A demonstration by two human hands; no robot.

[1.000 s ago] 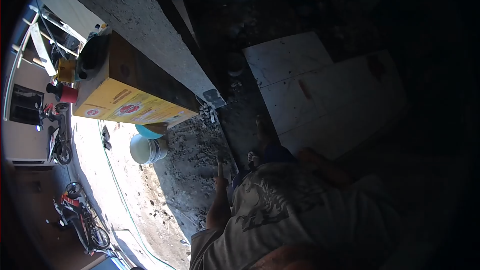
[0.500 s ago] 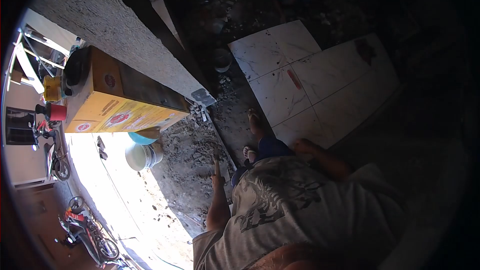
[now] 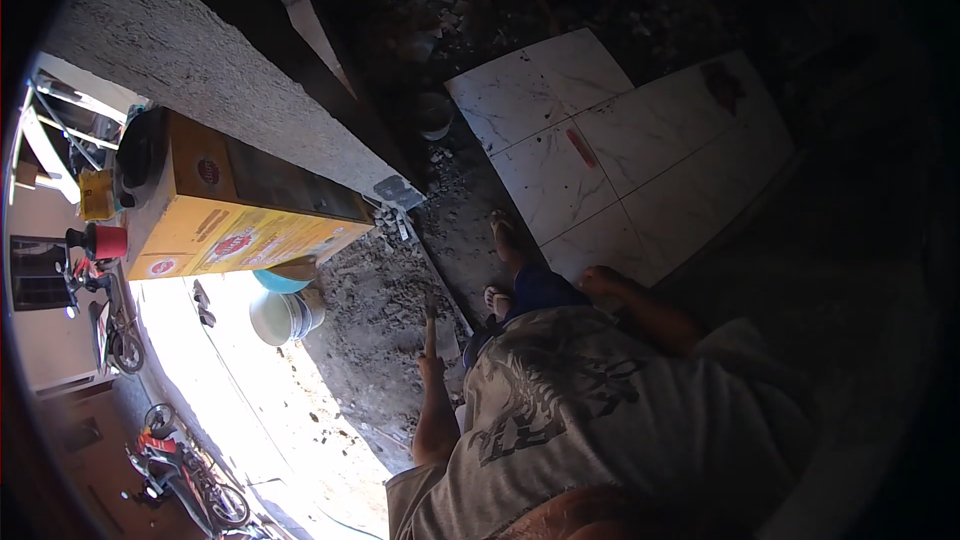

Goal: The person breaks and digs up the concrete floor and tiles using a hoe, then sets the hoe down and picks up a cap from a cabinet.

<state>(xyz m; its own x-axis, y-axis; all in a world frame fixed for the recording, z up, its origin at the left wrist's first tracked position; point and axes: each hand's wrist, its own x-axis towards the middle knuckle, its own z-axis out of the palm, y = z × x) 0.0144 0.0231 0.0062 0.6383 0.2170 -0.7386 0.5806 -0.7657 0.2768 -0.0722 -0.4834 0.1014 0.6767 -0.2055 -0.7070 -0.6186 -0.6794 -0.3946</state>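
wooden-handled tool at near left, pointing away from the body over rough, broken ground; its far end merges with the rubble, so its exact kind can't be told. the left hand is closed round the near end of the handle, with no gap showing. the right hand is curled by the near edge of the marbled floor tiles; how tightly, and whether it has hold of anything, i can't tell in the shade.

the likeliest mishap looks like a drop or a loose swing: the far foot and the near foot are in open sandals (no cover for the toes), and the tool is just to their left. the thin raised edge between rubble and smoother floor could catch a sandal. grit on the tiles could scratch them or make a sole slide, and the red strip lying there could do the same. farther left, a wide move might knock the pale bucket or the teal basin near the yellow carton. glare beyond and deep shade at right could hide any of this.
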